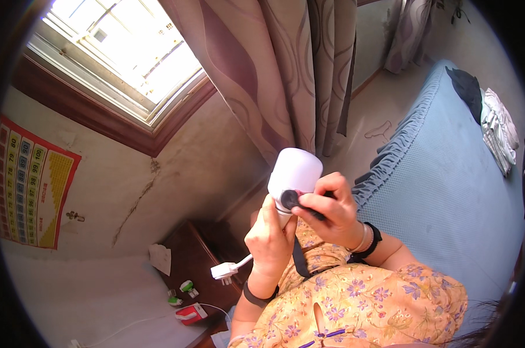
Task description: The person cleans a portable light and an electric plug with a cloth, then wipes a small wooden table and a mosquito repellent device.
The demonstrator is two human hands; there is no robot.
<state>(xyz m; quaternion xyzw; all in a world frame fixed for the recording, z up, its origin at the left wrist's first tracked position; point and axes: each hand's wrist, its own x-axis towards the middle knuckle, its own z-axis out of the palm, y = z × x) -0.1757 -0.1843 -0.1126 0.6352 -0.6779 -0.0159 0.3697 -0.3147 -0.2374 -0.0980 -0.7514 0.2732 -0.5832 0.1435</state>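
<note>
In front of my chest is a white rounded device [298, 168] with a smooth, blunt upper end. My left hand [271, 238] is closed around its narrower lower part. A white power plug [223, 271] on a short length of white cord hangs beside my left wrist. On the near side of the device shows a black round part [289, 199]. My right hand [333, 213] is closed in a pinch on a slim dark object [312, 212] that meets this round part. Its exact kind is hidden by my fingers.
A bed with a blue quilted cover [448, 214] stands on the right, with folded white clothes [498, 130] and a dark garment [466, 93]. A brown wooden cabinet [190, 249] is at lower left, near a red-and-white box [191, 314]. Patterned curtains [274, 75] hang ahead.
</note>
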